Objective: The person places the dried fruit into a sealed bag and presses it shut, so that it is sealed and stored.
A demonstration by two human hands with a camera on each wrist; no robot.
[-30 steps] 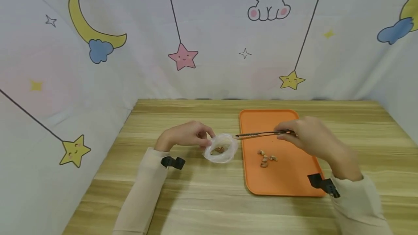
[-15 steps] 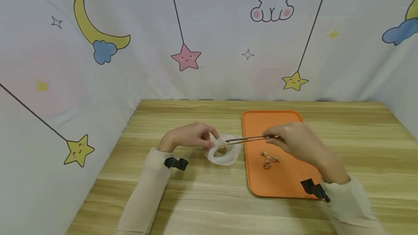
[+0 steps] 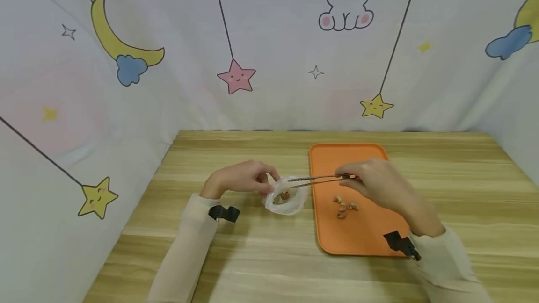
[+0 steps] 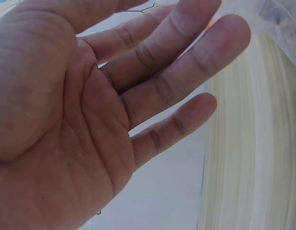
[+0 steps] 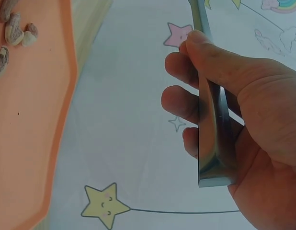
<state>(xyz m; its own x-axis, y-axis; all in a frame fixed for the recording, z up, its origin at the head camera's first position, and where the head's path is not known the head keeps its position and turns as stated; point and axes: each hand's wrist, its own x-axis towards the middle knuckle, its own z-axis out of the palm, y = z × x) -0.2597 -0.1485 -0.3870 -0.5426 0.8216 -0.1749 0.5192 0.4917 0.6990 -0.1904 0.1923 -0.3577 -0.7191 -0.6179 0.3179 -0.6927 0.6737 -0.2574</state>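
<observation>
Right hand [image 3: 375, 180]: shifted toward 9 o'clock since a second ago, holding tongs [image 5: 209, 129] whose tips, now parted, reach over the bag [image 3: 291, 208] from 2 o'clock, perhaps to let go there.
Left hand [image 3: 242, 176]: finger and thumb pinch the bag's rim at 10 o'clock, presumably keeping its mouth open.
Bagged nuts [image 3: 285, 196]: inside, low down.
Tray [image 3: 353, 237]: just beside the bag, at 3 o'clock, likely for short carries.
Loose nuts [image 3: 342, 207]: clustered on the tray, toward 4 o'clock from the bag.
</observation>
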